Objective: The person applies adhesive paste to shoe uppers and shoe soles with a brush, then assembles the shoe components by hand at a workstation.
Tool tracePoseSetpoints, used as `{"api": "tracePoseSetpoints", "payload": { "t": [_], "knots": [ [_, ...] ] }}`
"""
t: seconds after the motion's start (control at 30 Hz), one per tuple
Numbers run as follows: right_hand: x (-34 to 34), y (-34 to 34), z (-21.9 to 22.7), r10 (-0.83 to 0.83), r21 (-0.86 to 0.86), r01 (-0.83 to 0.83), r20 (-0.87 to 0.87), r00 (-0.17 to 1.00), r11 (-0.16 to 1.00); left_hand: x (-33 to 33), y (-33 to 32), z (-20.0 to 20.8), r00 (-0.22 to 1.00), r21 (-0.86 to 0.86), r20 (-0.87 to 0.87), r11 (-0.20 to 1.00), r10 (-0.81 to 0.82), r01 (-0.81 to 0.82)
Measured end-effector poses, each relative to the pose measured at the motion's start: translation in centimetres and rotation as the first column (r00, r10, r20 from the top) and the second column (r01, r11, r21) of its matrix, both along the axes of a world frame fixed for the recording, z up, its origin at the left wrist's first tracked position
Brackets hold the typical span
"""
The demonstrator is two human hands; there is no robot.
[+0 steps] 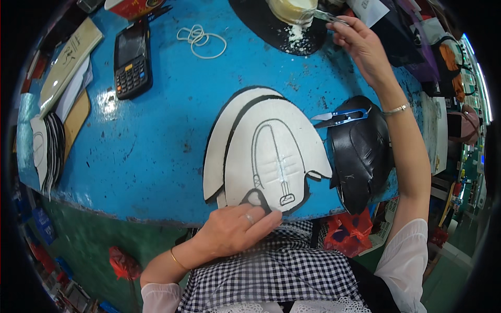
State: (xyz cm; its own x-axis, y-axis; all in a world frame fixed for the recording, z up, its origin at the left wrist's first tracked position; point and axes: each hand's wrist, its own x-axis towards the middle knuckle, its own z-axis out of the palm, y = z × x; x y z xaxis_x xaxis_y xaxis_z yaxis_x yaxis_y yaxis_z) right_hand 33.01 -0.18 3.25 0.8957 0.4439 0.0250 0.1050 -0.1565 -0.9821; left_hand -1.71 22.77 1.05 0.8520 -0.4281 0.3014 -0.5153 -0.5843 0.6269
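Observation:
Two white, dark-edged shoe-upper pieces [275, 151] overlap near the table's front edge. The top one shows curved stitching, a row of creases and a small buckle-like outline near its lower tip. My left hand [235, 228] is closed on that piece's near edge, fingers curled at a dark part with an opening. At the far right, my right hand [360, 47] grips a thin, greyish tool handle [329, 17], whose far end is at the rim of a pale tub [293, 9]. White paste or crumbs [297, 39] lie on the dark round mat [261, 26] below the tub.
Blue-handled thread snips [344, 117] rest on black leather shoe pieces [361, 156] at the right. A handheld keypad device [133, 58] and white elastic loops [201, 40] lie on the blue table [151, 151]. Packets [70, 65] and stacked cut pieces [51, 151] line the left side.

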Motion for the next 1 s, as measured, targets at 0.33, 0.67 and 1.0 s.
{"api": "tracePoseSetpoints", "payload": {
  "t": [0.33, 0.67, 1.0],
  "knots": [
    [2.8, -2.7, -2.5, 0.163, -0.555, 0.225, 0.564, 0.809, 0.801, 1.7, 1.0, 2.4, 0.811, -0.541, -0.584, 0.756, -0.023, -0.368],
    [-13.1, -2.3, 4.0, 0.631, -0.886, 0.011, 0.339, 0.698, 0.464, 1.8, 0.0, 2.6, 0.754, -0.651, -0.654, 0.551, -0.059, -0.521],
    [-23.8, -1.5, 3.6, 0.424, -0.24, -0.394, 0.085, 0.902, 0.887, 0.8, -1.4, 2.8, 0.882, -0.673, -0.45, 0.596, 0.139, -0.438]
  ]
}}
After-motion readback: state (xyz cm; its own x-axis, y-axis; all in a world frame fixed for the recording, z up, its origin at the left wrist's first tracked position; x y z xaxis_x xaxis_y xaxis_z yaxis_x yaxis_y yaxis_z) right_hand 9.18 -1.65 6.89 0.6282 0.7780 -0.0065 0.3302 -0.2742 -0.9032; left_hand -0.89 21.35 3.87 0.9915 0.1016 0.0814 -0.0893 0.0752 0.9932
